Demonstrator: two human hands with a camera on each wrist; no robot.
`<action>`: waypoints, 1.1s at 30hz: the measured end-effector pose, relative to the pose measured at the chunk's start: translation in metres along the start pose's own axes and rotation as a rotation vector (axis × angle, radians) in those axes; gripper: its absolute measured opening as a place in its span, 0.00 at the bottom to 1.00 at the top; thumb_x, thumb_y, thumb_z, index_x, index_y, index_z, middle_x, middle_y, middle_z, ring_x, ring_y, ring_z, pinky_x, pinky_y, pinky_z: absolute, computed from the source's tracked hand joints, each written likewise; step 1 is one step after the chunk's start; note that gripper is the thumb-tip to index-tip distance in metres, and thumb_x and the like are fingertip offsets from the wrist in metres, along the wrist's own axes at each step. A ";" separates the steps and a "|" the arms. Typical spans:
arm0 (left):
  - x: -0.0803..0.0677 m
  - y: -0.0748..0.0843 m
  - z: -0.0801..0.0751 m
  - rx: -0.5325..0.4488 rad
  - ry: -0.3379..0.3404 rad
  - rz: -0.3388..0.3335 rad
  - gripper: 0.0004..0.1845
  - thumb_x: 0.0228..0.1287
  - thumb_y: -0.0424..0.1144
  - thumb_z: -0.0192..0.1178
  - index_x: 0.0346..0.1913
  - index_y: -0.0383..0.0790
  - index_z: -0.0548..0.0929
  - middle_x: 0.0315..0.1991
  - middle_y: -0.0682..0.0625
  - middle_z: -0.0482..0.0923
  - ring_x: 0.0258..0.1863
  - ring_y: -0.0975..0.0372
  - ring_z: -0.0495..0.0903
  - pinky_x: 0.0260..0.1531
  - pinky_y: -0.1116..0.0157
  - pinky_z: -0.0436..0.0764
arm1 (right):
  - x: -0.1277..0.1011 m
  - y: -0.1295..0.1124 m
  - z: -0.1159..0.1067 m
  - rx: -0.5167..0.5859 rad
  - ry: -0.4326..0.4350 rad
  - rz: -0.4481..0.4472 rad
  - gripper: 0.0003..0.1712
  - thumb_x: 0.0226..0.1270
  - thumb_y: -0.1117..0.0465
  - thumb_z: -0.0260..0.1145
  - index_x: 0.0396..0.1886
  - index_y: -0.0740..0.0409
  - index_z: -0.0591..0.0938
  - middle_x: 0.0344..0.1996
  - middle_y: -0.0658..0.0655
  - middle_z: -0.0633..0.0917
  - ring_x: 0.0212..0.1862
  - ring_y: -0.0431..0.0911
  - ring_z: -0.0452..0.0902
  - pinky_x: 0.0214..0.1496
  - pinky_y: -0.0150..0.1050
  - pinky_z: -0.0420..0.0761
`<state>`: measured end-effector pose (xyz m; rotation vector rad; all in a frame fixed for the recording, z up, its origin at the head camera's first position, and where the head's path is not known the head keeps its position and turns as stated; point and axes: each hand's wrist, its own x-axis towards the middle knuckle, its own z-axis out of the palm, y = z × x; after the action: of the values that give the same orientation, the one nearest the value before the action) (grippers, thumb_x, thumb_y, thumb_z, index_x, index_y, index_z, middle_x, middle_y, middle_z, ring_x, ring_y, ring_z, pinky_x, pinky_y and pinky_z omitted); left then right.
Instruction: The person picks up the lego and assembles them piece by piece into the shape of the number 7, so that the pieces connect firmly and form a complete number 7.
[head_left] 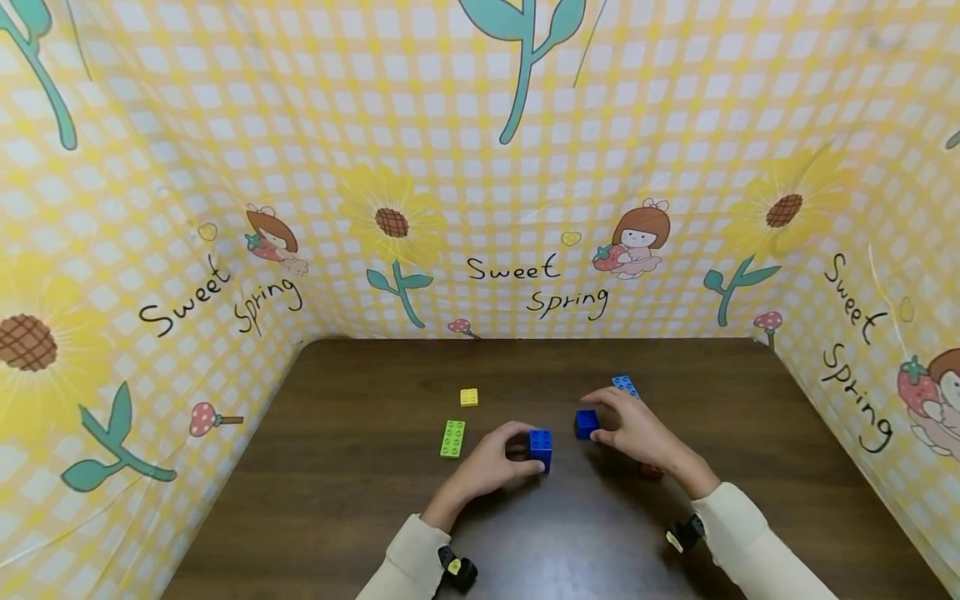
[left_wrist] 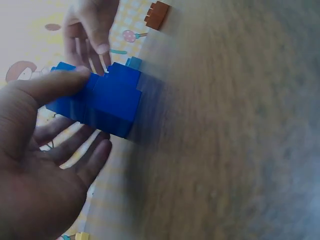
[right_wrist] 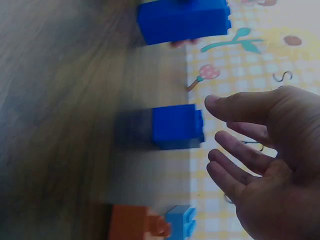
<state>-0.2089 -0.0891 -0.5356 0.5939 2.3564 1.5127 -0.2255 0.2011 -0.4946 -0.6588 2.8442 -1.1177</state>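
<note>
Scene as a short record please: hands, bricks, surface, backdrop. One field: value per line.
left hand: grips tall dark-blue block
right hand: near small dark-blue block, not gripping it
bricks on left: lime-green brick, yellow brick behind it
bricks on right: light-blue brick, orange brick
surface: dark wood-look table
backdrop: yellow checked cloth, "Sweet Spring" lettering

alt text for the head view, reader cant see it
Left hand holds a tall blue block; right hand hovers by a shorter blue block. At left, a yellow block and green block on a brown table, checked cloth behind.
</note>
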 end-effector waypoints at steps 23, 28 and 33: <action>0.002 -0.004 0.007 -0.256 0.044 0.027 0.18 0.71 0.37 0.72 0.61 0.44 0.84 0.59 0.44 0.84 0.61 0.52 0.84 0.62 0.57 0.84 | 0.010 0.021 0.031 -0.025 0.014 0.000 0.20 0.66 0.68 0.77 0.57 0.61 0.84 0.54 0.64 0.89 0.57 0.59 0.86 0.58 0.59 0.85; 0.001 -0.005 0.004 -0.263 0.035 0.024 0.18 0.70 0.37 0.72 0.61 0.44 0.84 0.58 0.44 0.86 0.61 0.51 0.85 0.59 0.60 0.85 | 0.010 0.021 0.032 -0.018 0.002 0.009 0.20 0.67 0.67 0.77 0.57 0.60 0.84 0.54 0.65 0.89 0.56 0.58 0.86 0.57 0.58 0.86; 0.002 -0.005 0.004 -0.272 0.033 0.026 0.18 0.69 0.37 0.73 0.59 0.43 0.85 0.58 0.43 0.86 0.63 0.50 0.85 0.62 0.57 0.84 | 0.009 0.020 0.029 -0.014 -0.005 0.003 0.21 0.67 0.67 0.77 0.58 0.60 0.85 0.55 0.65 0.89 0.56 0.59 0.86 0.56 0.58 0.86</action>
<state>-0.2098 -0.0869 -0.5416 0.5369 2.1200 1.8266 -0.2365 0.1918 -0.5280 -0.6563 2.8508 -1.0945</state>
